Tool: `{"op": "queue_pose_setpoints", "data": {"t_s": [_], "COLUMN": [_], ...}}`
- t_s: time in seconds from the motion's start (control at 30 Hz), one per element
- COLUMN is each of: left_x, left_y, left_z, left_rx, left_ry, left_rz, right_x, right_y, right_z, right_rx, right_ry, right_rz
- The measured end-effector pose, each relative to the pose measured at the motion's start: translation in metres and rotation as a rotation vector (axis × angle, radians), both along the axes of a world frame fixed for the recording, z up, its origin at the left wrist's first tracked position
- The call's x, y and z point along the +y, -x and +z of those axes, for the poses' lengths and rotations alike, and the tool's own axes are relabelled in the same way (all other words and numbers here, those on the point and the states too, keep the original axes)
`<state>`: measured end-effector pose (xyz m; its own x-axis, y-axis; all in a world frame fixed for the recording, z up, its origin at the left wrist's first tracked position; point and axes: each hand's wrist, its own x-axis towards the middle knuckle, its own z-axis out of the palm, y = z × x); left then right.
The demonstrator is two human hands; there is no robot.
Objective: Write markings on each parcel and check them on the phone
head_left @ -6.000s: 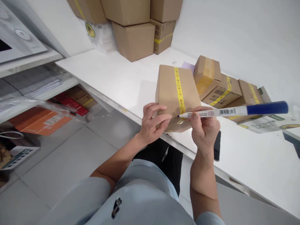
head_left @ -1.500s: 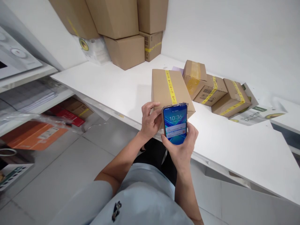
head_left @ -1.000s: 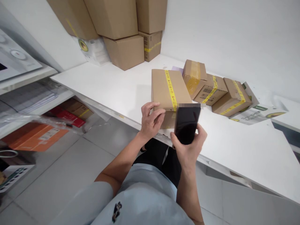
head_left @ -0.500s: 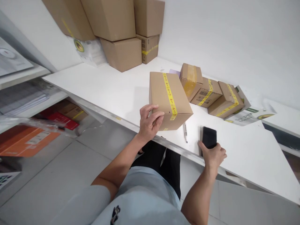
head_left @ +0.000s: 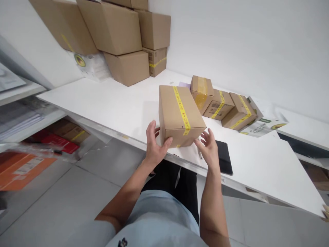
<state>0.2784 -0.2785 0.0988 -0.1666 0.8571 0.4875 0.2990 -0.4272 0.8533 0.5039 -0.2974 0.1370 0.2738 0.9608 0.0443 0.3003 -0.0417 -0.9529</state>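
A taped cardboard box (head_left: 171,111) with yellow printed tape along its top sits at the table's front edge. My left hand (head_left: 155,145) is at its near left corner, thumb against the front face and the other fingers spread beside the left side. Around the near right corner, my right hand (head_left: 209,149) has its fingers apart, thumb by the front face. Neither hand is closed round the box. A black phone (head_left: 224,159) lies flat just right of my right hand. The marker pen (head_left: 200,155) shows partly between the box and that hand.
Several smaller taped boxes (head_left: 219,106) stand in a row at the back right, beside a printed white carton (head_left: 264,127). Big cardboard boxes (head_left: 113,29) are stacked at the back left. Shelves (head_left: 38,123) on the left hold papers. Something tan (head_left: 326,210) pokes in at the right edge.
My right hand has let go of the phone and moved left to the box's right corner. My left hand's fingers have come off the top edge and spread at the left corner.
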Motion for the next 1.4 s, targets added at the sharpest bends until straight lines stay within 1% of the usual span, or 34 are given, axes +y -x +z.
{"op": "queue_pose_setpoints", "data": {"t_s": [0.07, 0.1, 0.13, 0.2, 0.27, 0.33, 0.37, 0.43, 0.47, 0.53, 0.57, 0.67, 0.73, 0.77, 0.83, 0.93, 1.0, 1.07, 1.13, 1.17, 1.2, 1.3, 1.4], "left_x": [-0.007, -0.011, -0.016, -0.026, -0.034, -0.037, -0.037, -0.035, -0.034, -0.034, -0.036, -0.048, -0.061, -0.067, -0.079, -0.091, -0.095, -0.097, -0.097, -0.096, -0.095, -0.085, -0.07], "left_y": [0.005, 0.007, 0.009, 0.012, 0.011, 0.003, -0.005, -0.028, -0.043, -0.081, -0.103, -0.169, -0.208, -0.224, -0.251, -0.276, -0.285, -0.29, -0.29, -0.288, -0.285, -0.263, -0.226], "left_z": [-0.01, -0.013, -0.016, -0.016, -0.01, 0.0, 0.007, 0.02, 0.027, 0.038, 0.043, 0.052, 0.053, 0.053, 0.05, 0.042, 0.037, 0.031, 0.025, 0.022, 0.02, 0.014, 0.014], "left_rx": [-0.051, -0.058, -0.058, -0.036, 0.02, 0.071, 0.086, 0.083, 0.073, 0.043, 0.031, 0.056, 0.075, 0.093, 0.136, 0.182, 0.204, 0.225, 0.243, 0.25, 0.26, 0.269, 0.161], "left_ry": [0.222, 0.282, 0.296, 0.215, 0.081, -0.049, -0.109, -0.209, -0.235, -0.238, -0.209, -0.059, 0.054, 0.105, 0.206, 0.264, 0.255, 0.249, 0.249, 0.248, 0.249, 0.237, 0.186], "left_rz": [-0.079, -0.106, -0.115, -0.07, -0.02, -0.044, -0.092, -0.243, -0.349, -0.585, -0.714, -1.082, -1.249, -1.306, -1.371, -1.432, -1.488, -1.528, -1.54, -1.536, -1.529, -1.48, -1.4], "right_x": [0.012, 0.016, 0.018, 0.016, 0.007, -0.009, -0.02, -0.047, -0.063, -0.099, -0.117, -0.166, -0.191, -0.201, -0.217, -0.234, -0.241, -0.239, -0.228, -0.219, -0.208, -0.172, -0.14], "right_y": [0.013, 0.019, 0.025, 0.035, 0.038, 0.03, 0.022, -0.002, -0.017, -0.049, -0.065, -0.107, -0.131, -0.143, -0.164, -0.185, -0.189, -0.188, -0.187, -0.188, -0.191, -0.21, -0.238], "right_z": [-0.001, -0.002, -0.004, -0.005, -0.004, 0.0, 0.003, 0.012, 0.017, 0.027, 0.031, 0.039, 0.036, 0.033, 0.024, 0.015, 0.016, 0.022, 0.03, 0.034, 0.037, 0.042, 0.045], "right_rx": [0.077, 0.107, 0.138, 0.21, 0.279, 0.308, 0.293, 0.207, 0.14, 0.001, -0.066, -0.178, -0.237, -0.257, -0.273, -0.287, -0.387, -0.668, -1.022, -1.153, -1.224, -1.2, -1.111], "right_ry": [0.024, 0.024, 0.015, -0.028, -0.074, -0.117, -0.131, -0.155, -0.183, -0.304, -0.359, -0.413, -0.419, -0.41, -0.341, -0.166, -0.07, -0.031, -0.004, 0.015, 0.035, 0.058, 0.083], "right_rz": [0.158, 0.216, 0.253, 0.265, 0.238, 0.134, 0.044, -0.199, -0.35, -0.632, -0.734, -0.847, -0.889, -0.907, -0.943, -1.059, -1.138, -1.161, -1.11, -1.09, -1.087, -1.14, -1.183]}}
